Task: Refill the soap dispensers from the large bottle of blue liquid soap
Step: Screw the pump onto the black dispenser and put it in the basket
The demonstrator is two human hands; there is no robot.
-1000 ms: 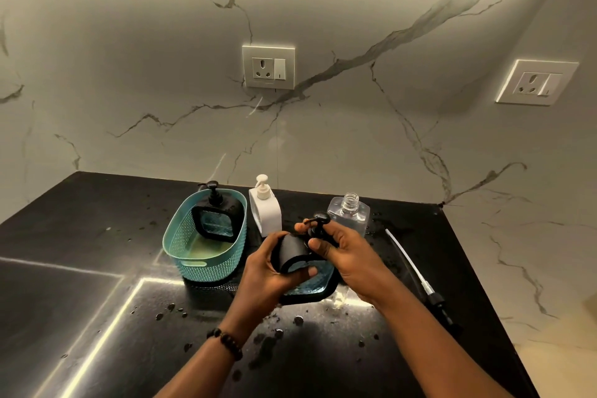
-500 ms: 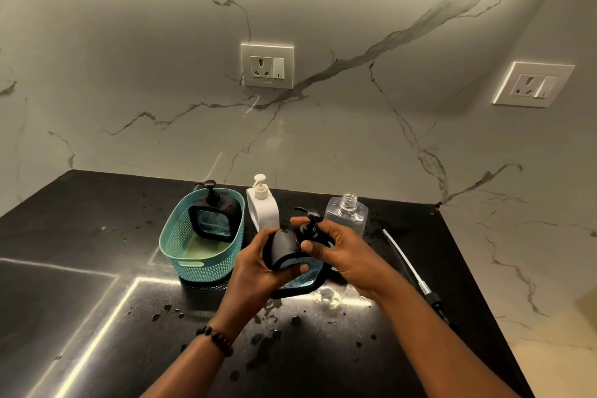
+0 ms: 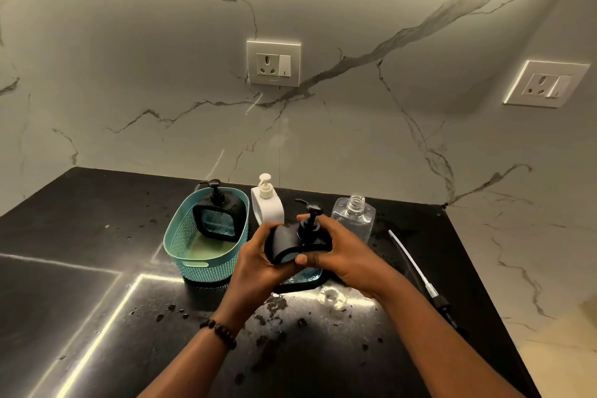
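A black square dispenser (image 3: 286,244) with blue soap showing in its window is held just above the black counter by both hands. My left hand (image 3: 255,260) wraps its left side. My right hand (image 3: 342,252) grips its right side and front, just below the black pump head (image 3: 311,221). A second black dispenser (image 3: 218,215) with blue soap stands in a teal basket (image 3: 197,255). A white dispenser (image 3: 267,203) stands behind my hands. A clear bottle (image 3: 353,216) without a cap stands at the right. The large blue soap bottle is not in view.
A loose pump with a long white tube (image 3: 416,268) lies on the counter at the right, near the edge. Drops and smears of liquid (image 3: 274,304) dot the counter (image 3: 80,236) in front of my hands. Marble walls with two sockets stand behind and to the right.
The black dispenser has come up and turned more upright between my hands. My right hand has slid down from the pump head to the dispenser's body.
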